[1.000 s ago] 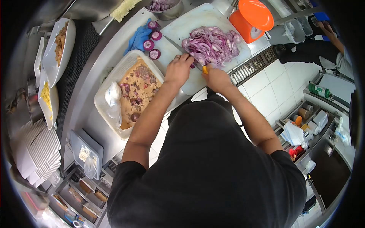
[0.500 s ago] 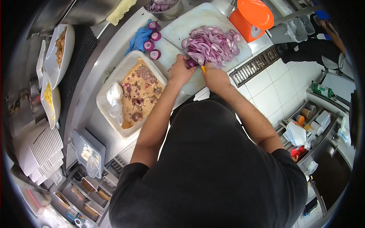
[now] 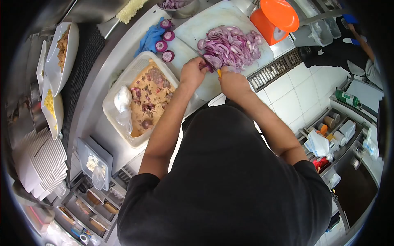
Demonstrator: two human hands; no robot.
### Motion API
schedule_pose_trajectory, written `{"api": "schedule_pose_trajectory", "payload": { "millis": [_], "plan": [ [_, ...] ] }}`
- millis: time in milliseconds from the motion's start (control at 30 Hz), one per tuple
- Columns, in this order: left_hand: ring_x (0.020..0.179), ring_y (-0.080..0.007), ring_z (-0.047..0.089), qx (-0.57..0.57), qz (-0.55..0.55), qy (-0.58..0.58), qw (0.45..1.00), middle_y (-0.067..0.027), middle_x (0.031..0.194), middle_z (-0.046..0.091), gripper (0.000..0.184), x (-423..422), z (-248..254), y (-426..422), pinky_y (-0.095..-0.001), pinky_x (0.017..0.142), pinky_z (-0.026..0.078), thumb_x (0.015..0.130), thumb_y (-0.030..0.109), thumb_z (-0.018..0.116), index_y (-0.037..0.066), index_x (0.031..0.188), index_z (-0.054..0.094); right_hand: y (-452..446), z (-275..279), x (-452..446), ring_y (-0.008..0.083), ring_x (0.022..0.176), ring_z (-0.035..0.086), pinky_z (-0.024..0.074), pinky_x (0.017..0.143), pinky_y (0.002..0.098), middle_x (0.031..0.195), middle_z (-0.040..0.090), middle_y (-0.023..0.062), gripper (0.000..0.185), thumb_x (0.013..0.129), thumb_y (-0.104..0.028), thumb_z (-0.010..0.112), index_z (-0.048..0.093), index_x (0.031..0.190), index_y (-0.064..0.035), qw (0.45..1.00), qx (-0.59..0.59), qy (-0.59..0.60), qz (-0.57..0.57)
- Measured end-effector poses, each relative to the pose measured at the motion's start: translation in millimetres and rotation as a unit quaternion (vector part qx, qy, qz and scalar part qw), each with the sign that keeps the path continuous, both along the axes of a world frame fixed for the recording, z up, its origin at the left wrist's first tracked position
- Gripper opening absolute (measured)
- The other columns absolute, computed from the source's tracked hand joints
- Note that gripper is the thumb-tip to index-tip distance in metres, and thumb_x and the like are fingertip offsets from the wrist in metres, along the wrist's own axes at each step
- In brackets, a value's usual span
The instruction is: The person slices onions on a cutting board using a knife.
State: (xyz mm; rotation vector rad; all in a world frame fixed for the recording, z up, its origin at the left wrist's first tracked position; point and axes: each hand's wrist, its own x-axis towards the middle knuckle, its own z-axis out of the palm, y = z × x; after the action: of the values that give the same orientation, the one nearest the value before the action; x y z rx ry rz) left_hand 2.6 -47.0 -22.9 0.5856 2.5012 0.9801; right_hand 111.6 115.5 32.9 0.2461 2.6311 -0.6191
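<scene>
On the white cutting board (image 3: 189, 29), my left hand (image 3: 193, 74) is closed with bent fingers on a piece of red onion (image 3: 209, 67). My right hand (image 3: 234, 85) grips a knife by its yellow-orange handle (image 3: 219, 73). Its long blade (image 3: 196, 51) points to the upper left, across the board beside the onion piece. Past the blade lies a heap of sliced red onion (image 3: 234, 46). Several halved or trimmed red onions (image 3: 168, 56) sit at the board's left edge, next to a blue cloth (image 3: 150, 40). The left fingertips are partly hidden.
Left of the board stands a white plastic basket (image 3: 113, 119) holding onion scraps and a plastic bag. An orange scale (image 3: 264, 27) is at the board's right corner. A metal bowl (image 3: 184, 10) of sliced onion is behind. Another person's dark-clothed leg (image 3: 328, 57) appears at right.
My left hand has shifted slightly left, and the onion piece beside the blade shows more of its cut slices. The right hand still grips the knife in nearly the same place.
</scene>
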Motion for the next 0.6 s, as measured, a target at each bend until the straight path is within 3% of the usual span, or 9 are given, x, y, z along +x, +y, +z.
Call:
{"api": "schedule_pose_trajectory", "payload": {
  "millis": [100,267,367,500,600],
  "plan": [
    [0.088,-0.0243,0.078,0.002,0.005,-0.017,1.0,-0.014,0.096,0.078,0.024,0.8,2.0,-0.2,-0.0355,0.08,0.061,0.086,0.012,0.083,0.001,0.104,0.071,2.8,20.0,9.1,0.0404,0.086,0.077,0.0607,0.074,0.0506,0.094,0.076,0.0247,0.027,0.104,-0.022,0.057,0.053,0.115,0.0016,1.0,-0.002,-0.009,0.014],
    [0.09,-0.0296,0.078,0.036,0.017,-0.03,0.999,-0.0141,0.098,0.078,0.021,0.6,-0.4,-1.1,-0.0392,0.081,0.06,0.085,0.011,0.083,0.002,0.101,0.072,-8.5,-26.0,8.6,0.04,0.087,0.077,0.0608,0.075,0.0501,0.094,0.076,0.0236,0.026,0.103,-0.02,0.057,0.054,0.115,0.0024,1.0,-0.006,-0.007,-0.018],
    [0.091,-0.024,0.079,0.009,0.008,-0.022,1.0,-0.0135,0.098,0.08,0.023,0.4,6.4,-0.3,-0.0346,0.081,0.061,0.088,0.01,0.082,0.002,0.107,0.073,-5.2,-8.9,2.8,0.0406,0.087,0.077,0.0605,0.076,0.051,0.094,0.076,0.0235,0.027,0.103,-0.02,0.056,0.053,0.117,0.0022,1.0,0.001,-0.001,-0.002],
    [0.091,-0.0253,0.079,0.012,0.019,-0.041,0.999,-0.0137,0.097,0.079,0.022,0.4,3.3,-0.9,-0.0358,0.081,0.061,0.087,0.011,0.082,0.002,0.105,0.073,-0.5,23.1,8.5,0.0401,0.087,0.077,0.0606,0.074,0.0506,0.093,0.076,0.0234,0.027,0.103,-0.021,0.056,0.053,0.118,0.0017,1.0,0.002,-0.011,0.006],
    [0.091,-0.0281,0.078,0.018,0.028,-0.047,0.998,-0.0143,0.096,0.079,0.021,1.5,5.1,-0.8,-0.0379,0.081,0.061,0.087,0.013,0.083,0.002,0.102,0.073,-10.9,-13.8,7.9,0.0396,0.087,0.077,0.0607,0.075,0.0502,0.094,0.076,0.0232,0.027,0.103,-0.021,0.057,0.054,0.117,0.0021,0.999,-0.014,-0.016,-0.025]
  ]
}}
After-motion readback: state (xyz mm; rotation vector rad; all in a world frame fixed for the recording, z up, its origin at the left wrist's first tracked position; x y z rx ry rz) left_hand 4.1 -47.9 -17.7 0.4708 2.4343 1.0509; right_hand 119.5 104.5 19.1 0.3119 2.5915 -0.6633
